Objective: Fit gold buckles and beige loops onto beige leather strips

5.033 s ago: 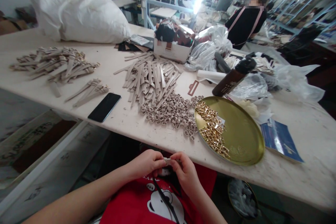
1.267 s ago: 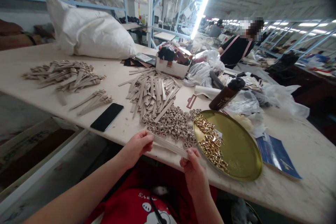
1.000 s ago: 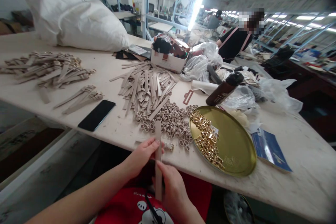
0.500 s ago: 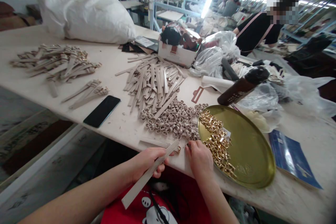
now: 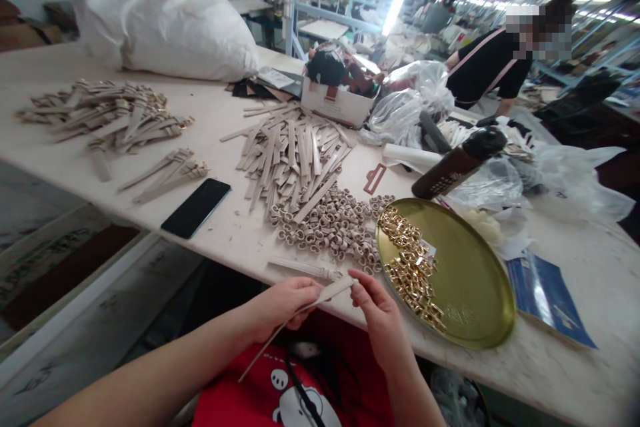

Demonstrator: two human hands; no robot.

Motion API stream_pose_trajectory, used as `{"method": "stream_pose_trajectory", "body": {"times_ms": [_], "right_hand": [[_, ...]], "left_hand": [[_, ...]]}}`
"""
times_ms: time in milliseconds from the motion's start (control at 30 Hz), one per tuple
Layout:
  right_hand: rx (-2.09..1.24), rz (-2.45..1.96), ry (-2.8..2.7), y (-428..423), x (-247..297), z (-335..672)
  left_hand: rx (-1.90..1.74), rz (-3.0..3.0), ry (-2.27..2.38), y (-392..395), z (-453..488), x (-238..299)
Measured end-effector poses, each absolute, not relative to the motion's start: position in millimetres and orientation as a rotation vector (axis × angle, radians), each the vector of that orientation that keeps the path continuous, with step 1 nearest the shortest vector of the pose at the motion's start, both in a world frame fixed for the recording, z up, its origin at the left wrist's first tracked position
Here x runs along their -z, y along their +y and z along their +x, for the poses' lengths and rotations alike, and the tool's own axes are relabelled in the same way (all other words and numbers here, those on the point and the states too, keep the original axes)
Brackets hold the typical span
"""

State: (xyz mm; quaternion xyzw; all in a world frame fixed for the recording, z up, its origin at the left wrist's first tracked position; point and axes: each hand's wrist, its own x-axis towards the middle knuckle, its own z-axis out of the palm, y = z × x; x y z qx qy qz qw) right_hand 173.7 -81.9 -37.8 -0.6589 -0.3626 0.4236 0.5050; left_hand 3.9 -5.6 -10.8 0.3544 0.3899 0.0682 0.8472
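My left hand (image 5: 293, 300) pinches a flat beige strap (image 5: 336, 289) above my lap, its long tail hanging down to the left. At the strap's other end are the closed thumb and fingers of my right hand (image 5: 377, 307); whether they grip the strap tip or a small loop is hidden. Just beyond, a second strap (image 5: 297, 268) lies along the table edge. Small beige loops (image 5: 330, 230) are heaped behind it, below a pile of loose straps (image 5: 295, 153). To the right, gold buckles (image 5: 413, 267) fill the left side of a round gold tray (image 5: 480, 273).
Straps with gold metal parts (image 5: 115, 113) lie piled at the left, near a black phone (image 5: 196, 208). A dark bottle (image 5: 457, 163) leans over the tray's far rim. Behind stand a white box (image 5: 333, 103) and a big white sack (image 5: 160, 20). A blue booklet (image 5: 550, 300) lies right.
My right hand has moved from the near edge of the loop heap to the strap's end. My left hand has turned the strap edge-on. The co-worker behind has bent lower.
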Motion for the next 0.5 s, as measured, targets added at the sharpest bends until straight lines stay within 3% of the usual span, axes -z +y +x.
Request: {"method": "stream_pose_trajectory", "body": {"times_ms": [233, 500], "right_hand": [[-1.338, -1.200, -0.238, -90, 41, 152], [-1.261, -1.330, -0.535, -107, 46, 151]], "left_hand": [[-0.260, 1.527, 0.968, -17, -1, 12], [-0.010, 1.838, 0.885, -19, -13, 1]]}}
